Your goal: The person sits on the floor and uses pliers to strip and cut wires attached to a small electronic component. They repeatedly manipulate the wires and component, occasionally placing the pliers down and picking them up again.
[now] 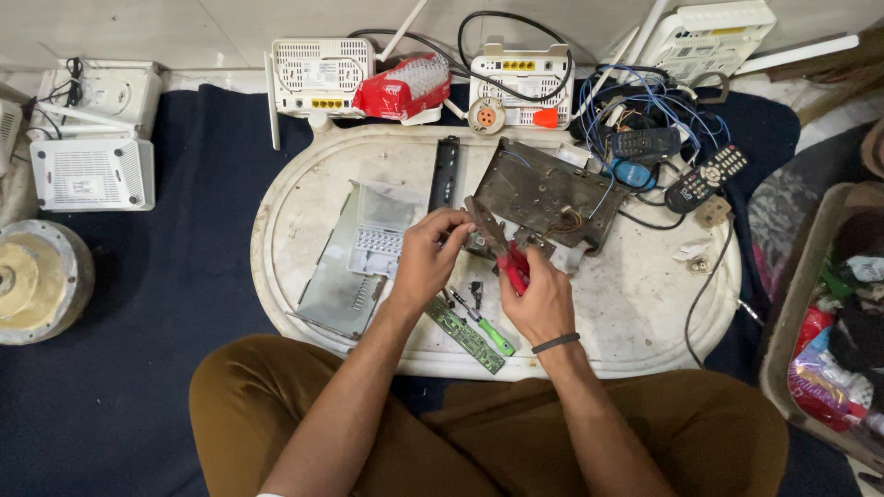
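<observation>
My right hand (539, 296) grips red-handled pliers (502, 248) whose rusty jaws point up and left. My left hand (426, 256) pinches a small dark part at the jaws' tip, fingers closed on it. Both hands hover over a white oval tray (295, 212) resting on my lap. Just behind the pliers lies a rusty metal chassis (539, 189) with wires. A green-handled screwdriver (488, 329) and a narrow green circuit board (465, 336) lie beneath my hands.
A grey metal cover (354, 262) and a black strip (445, 173) lie on the tray. Remote controls (704, 177) and tangled blue wires (635, 110) sit at the right. White routers (92, 170) line the back and left. A box of clutter (829, 322) stands far right.
</observation>
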